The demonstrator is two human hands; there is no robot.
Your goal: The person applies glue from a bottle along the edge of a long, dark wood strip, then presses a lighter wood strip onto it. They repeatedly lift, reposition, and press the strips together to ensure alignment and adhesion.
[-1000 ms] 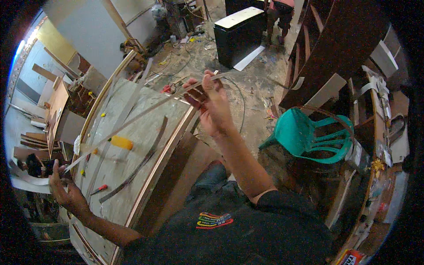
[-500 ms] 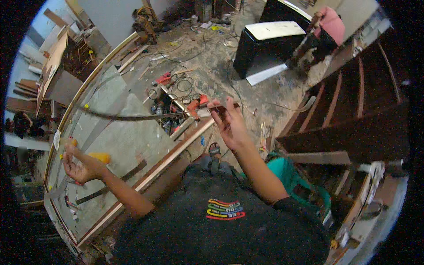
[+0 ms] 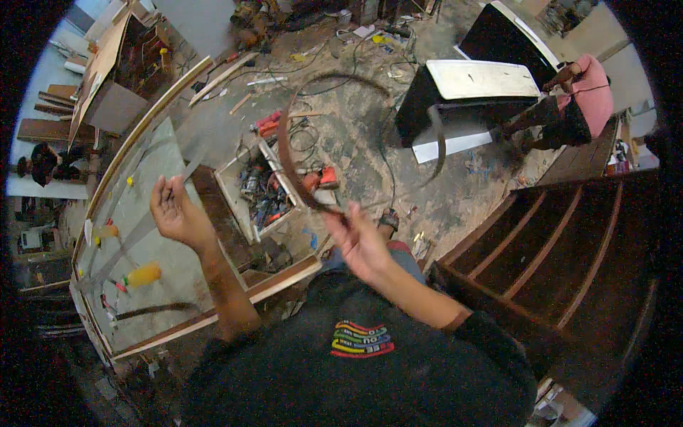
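Brown, thin, curled strip (image 3: 287,146) pinched in my right grip (image 3: 363,245); my left grip (image 3: 179,215) is just half-open, empty, near the grey-green worktop (image 3: 178,267).

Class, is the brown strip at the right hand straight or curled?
Curled: the brown strip bends in a broad arc up from the right hand.

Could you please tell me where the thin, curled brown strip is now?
The thin, curled brown strip is near the centre of the head view, held in the right hand, curving up just right of the pale-rimmed rectangular tool tray.
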